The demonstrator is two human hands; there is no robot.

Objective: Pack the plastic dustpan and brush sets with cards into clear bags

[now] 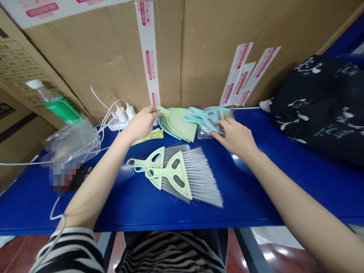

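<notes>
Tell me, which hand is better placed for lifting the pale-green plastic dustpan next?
Probably the left hand: its fingertips are right at the handle of the dustpan. The right hand is farther off, at the light-blue plastic pieces with looped handles.

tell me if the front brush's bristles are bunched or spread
Spread: the front brush has pale grey bristles that fan out, widening from its light green head to the tips.
</notes>
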